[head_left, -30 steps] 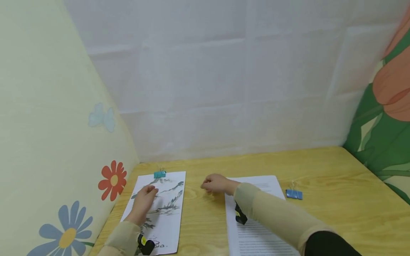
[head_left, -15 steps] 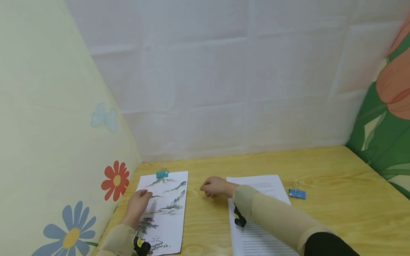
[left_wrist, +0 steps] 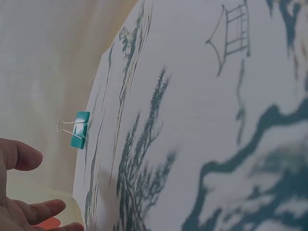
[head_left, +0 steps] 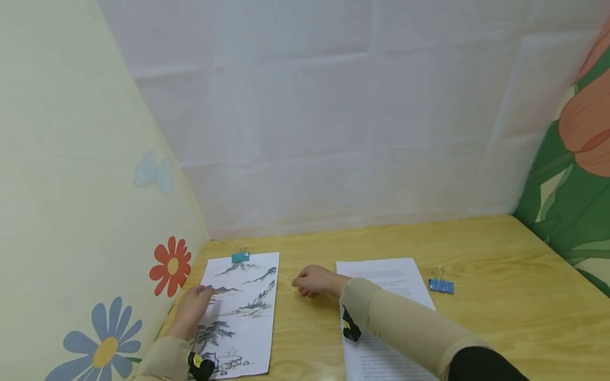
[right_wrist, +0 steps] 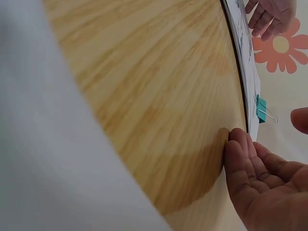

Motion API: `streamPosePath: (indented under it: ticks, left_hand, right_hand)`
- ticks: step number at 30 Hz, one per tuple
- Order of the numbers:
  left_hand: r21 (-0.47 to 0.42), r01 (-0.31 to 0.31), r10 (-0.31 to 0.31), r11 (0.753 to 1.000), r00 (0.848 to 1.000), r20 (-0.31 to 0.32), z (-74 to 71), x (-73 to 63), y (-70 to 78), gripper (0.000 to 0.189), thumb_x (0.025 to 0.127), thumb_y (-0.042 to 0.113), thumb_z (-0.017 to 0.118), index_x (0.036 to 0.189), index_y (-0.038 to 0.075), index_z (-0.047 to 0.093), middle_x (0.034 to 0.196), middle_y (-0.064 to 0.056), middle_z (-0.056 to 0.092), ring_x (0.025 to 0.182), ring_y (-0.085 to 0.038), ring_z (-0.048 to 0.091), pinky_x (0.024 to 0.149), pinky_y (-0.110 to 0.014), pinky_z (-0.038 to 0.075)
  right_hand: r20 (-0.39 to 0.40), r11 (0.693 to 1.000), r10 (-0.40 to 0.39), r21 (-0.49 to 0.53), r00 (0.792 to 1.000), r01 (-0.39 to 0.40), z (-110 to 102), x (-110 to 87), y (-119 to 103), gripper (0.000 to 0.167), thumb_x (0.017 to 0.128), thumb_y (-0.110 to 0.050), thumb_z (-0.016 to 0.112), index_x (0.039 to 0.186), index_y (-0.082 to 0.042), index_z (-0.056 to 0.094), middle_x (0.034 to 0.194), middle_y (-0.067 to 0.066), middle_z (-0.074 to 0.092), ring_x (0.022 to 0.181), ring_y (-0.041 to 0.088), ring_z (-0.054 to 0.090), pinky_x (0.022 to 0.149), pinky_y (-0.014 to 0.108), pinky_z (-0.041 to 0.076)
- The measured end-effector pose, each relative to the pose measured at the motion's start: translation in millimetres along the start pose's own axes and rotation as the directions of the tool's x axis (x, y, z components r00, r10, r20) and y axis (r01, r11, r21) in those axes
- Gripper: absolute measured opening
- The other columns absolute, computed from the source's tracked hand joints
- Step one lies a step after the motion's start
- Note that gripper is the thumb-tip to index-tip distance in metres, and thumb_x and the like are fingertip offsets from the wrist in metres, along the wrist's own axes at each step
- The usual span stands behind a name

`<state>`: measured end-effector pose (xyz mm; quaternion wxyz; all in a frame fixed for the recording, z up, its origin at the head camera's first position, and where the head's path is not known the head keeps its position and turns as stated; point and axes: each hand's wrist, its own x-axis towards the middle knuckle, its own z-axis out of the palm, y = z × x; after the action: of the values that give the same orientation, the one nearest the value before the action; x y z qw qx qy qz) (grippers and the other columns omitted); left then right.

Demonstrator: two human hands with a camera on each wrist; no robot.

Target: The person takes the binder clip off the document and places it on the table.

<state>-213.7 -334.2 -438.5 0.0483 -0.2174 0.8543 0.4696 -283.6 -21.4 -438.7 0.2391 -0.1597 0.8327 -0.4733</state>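
My left hand [head_left: 190, 307] hovers over the left side of a stack of paper topped by an ink landscape painting [head_left: 245, 309]. In the left wrist view its thumb and fingers are spread apart and hold nothing. A teal binder clip [head_left: 240, 257] grips the stack's far edge, its wire handles pointing away. My right hand [head_left: 314, 280] is over the table between the two stacks, its fingers slightly bent. In the right wrist view the thumb stands apart from the fingers, with nothing between them. My right forearm crosses a stack of printed text pages [head_left: 391, 272], hiding part of it.
A blue binder clip [head_left: 441, 286] lies on the wooden table [head_left: 514, 275], right of the text pages. A white cloth [head_left: 333, 132] hangs behind the table. Flower-patterned panels [head_left: 109, 185] stand at both sides.
My left hand has moved left and slightly nearer across the painting, uncovering more of it. The right hand has shifted only slightly. Both stacks and both clips stay in place.
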Motion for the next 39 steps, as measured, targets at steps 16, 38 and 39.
streamPosePath:
  ticks: [16, 38, 39]
  left_hand:
    - [-0.016, 0.006, -0.006, 1.0, 1.0, -0.026, -6.7, 2.1, 0.4, 0.077, 0.105, 0.033, 0.046, 0.15, -0.022, 0.017, 0.152, -0.042, 0.022, 0.14, -0.057, 0.023, 0.116, -0.065, 0.021]
    - [-0.083, 0.061, -0.063, 0.995, 0.998, -0.023, -1.5, 4.0, -1.3, 0.074, 0.106, 0.033, 0.047, 0.153, -0.019, 0.021, 0.154, -0.04, 0.024, 0.143, -0.056, 0.022, 0.116, -0.064, 0.022]
    - [-0.096, 0.067, -0.07, 0.993, 0.997, -0.023, -1.3, 4.5, -1.6, 0.074, 0.106, 0.033, 0.047, 0.153, -0.018, 0.02, 0.155, -0.04, 0.023, 0.144, -0.056, 0.022, 0.116, -0.064, 0.022]
  right_hand:
    - [0.052, 0.993, 0.025, 0.112, 0.998, -0.03, 20, 0.7, -8, 0.023, 0.099, -0.017, 0.065, 0.093, 0.005, 0.068, 0.086, 0.01, 0.071, 0.074, 0.018, 0.066, 0.071, 0.033, 0.058]
    - [0.033, 0.983, 0.068, 0.168, 0.997, -0.072, 27, 2.6, -8, 0.02, 0.099, -0.012, 0.064, 0.085, 0.002, 0.066, 0.079, 0.008, 0.071, 0.066, 0.012, 0.063, 0.059, 0.024, 0.051]
    - [0.033, 0.982, 0.069, 0.174, 0.997, -0.073, 27, 2.7, -8, 0.021, 0.099, -0.012, 0.064, 0.084, 0.002, 0.066, 0.079, 0.008, 0.07, 0.065, 0.012, 0.062, 0.059, 0.023, 0.051]
